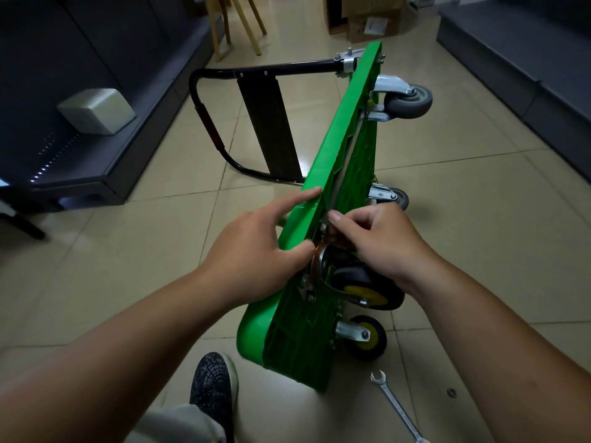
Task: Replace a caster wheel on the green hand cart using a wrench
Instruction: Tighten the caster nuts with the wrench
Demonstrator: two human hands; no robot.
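The green hand cart [343, 129] stands on its side edge on the tiled floor, underside facing right. My left hand [256, 251] rests on the deck's upper edge, forefinger straight along it, thumb at the caster's mounting plate. My right hand [374, 241] reaches to the underside with fingers curled, pinching something small at the mount of the black caster with a yellow hub [364, 289]; what it pinches is hidden. A second yellow-hub wheel [366, 337] sits below. Two grey casters [409, 102] are at the far end. A silver wrench [396, 407] lies on the floor.
The cart's black handle [204, 123] lies folded out to the left. A small washer or nut [451, 392] lies on the tiles near the wrench. My dark shoe [212, 385] is beside the cart's near end. Dark benches flank both sides; cardboard boxes [367, 17] stand behind.
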